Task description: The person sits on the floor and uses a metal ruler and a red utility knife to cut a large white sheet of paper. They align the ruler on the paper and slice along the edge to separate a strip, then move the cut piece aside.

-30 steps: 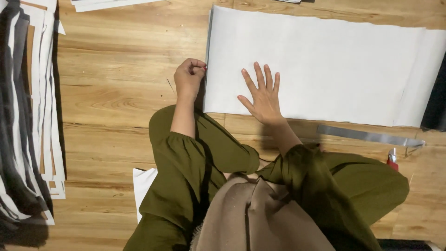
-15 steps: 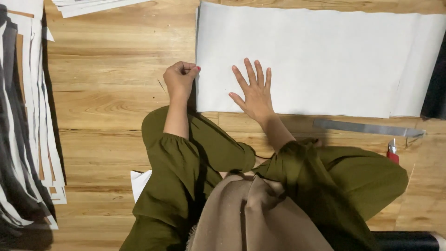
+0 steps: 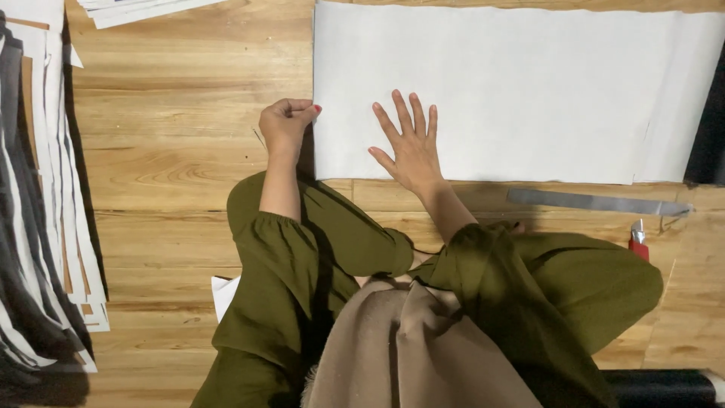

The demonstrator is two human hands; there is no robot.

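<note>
person sits on a light brown wooden plank floor [image 3: 166, 151], seen from above, olive green sleeves and trousers, beige cloth over the lap. a large white rectangular paper sheet [image 3: 529, 83] lies flat on the floor in front of the knees, long side running left to right, its left edge just beside the left hand.

right hand [image 3: 411, 140] lies palm down on the lower left part of the sheet, fingers spread wide and straight, pressing flat, holding nothing.

left hand [image 3: 285, 125] sits at the sheet's left edge, curled into a loose fist, thumb tip with red nail touching or nearly touching the paper edge. cannot tell whether it pinches the edge or holds some small thing inside; fingers closed tight.

a long flat grey metal ruler [image 3: 596, 202] lies on the floor just below the sheet's lower edge, to the right of the right forearm, apart from both hands. a small red-handled cutter [image 3: 639, 243] lies near the ruler's right end, beside the right knee.

stack of white and dark paper strips [image 3: 45, 211] runs along the left side of the floor, well apart from the hands. more white sheets [image 3: 143, 9] at the top left edge. a small white paper corner [image 3: 223, 293] pokes out by the left thigh. black roll [image 3: 664, 387] at bottom right.
</note>
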